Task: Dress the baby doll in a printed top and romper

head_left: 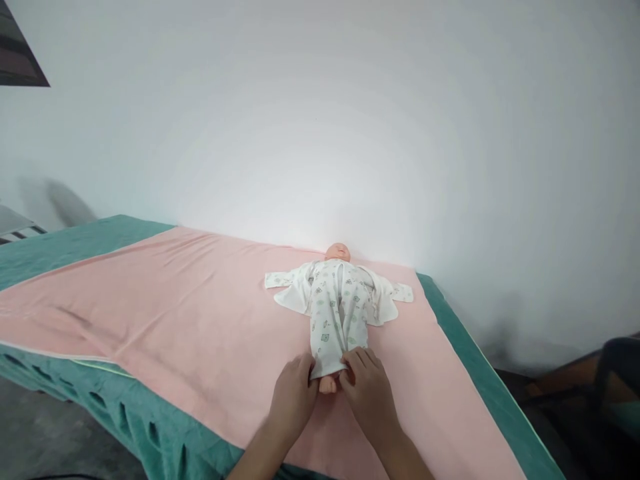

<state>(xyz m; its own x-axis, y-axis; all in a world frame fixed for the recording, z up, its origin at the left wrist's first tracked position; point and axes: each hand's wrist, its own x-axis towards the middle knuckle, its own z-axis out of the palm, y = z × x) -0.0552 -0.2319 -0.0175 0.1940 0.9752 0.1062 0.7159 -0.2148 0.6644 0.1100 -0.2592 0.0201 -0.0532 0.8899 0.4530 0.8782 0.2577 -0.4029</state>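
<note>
Left hand (294, 393) and right hand (369, 393) are nearest, each pinched closed on the bottom of the pants (326, 333) (one foot (328, 385) pokes out between them). From where I stand, the doll (339, 251) lies on its back close to the wall (320, 133); pink sheet (215, 347) spreads wide leftward, narrower toward the right edge of the bed (135, 420)

This looks like a bedroom in a home: a pink sheet (200, 320) lies over a green cover (70, 247), bed-fashion, across the lower frame, beneath a bare white wall (320, 120) filling the top.
</note>
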